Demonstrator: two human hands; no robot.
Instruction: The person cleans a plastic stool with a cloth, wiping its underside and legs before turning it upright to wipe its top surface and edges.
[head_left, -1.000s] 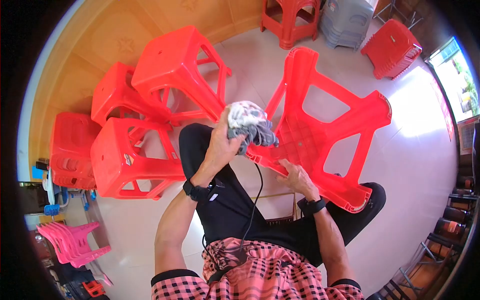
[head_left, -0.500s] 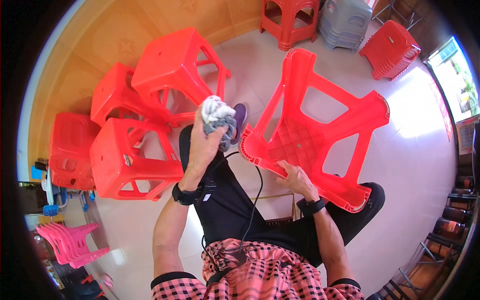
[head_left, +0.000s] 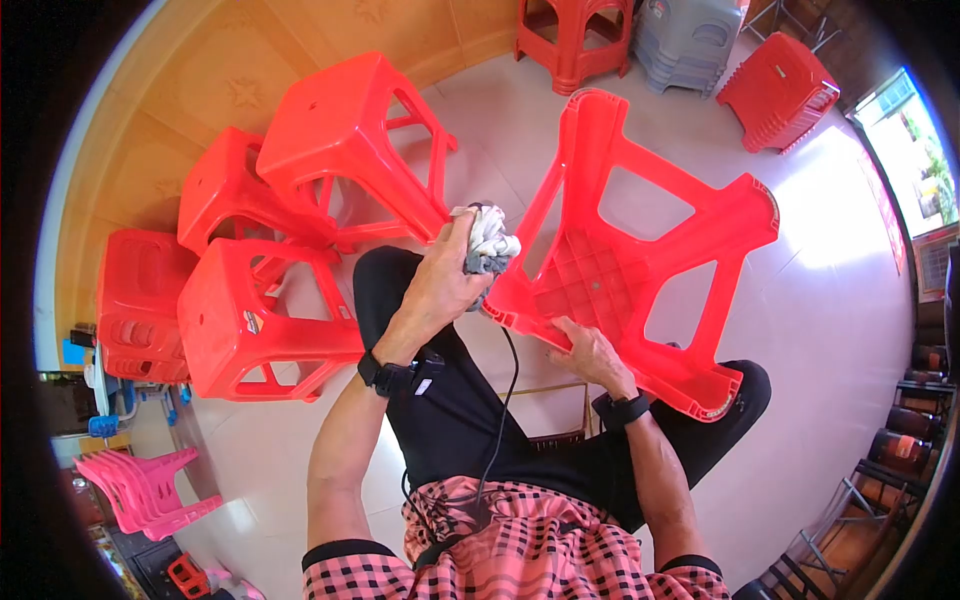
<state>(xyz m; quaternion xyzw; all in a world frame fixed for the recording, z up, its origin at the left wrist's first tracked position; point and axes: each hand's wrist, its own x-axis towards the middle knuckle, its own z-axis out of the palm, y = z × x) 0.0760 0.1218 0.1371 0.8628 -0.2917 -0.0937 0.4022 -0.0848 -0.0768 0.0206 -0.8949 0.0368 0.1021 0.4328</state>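
Observation:
My left hand [head_left: 446, 282] is closed on a crumpled white and grey cloth [head_left: 490, 240], which lies against the near-left leg end of a red plastic stool [head_left: 655, 265]. The stool is tipped so that its ribbed underside and the hollow ends of its legs face me. With my right hand [head_left: 595, 358] I grip the stool's near edge, between two of its legs. The stool's lower right leg rests by my right knee. My left palm hides part of the cloth.
Several red stools [head_left: 325, 120] stand on the left by the wooden panel. Stacked grey stools [head_left: 688, 42] and stacked red stools [head_left: 780, 92] are at the back. Pink chairs [head_left: 140, 490] sit at lower left. A black cable [head_left: 507, 400] hangs over my lap.
My left hand has moved right with the cloth, from beside the stool to its near-left leg end. My right hand keeps its grip, and the stool has barely shifted.

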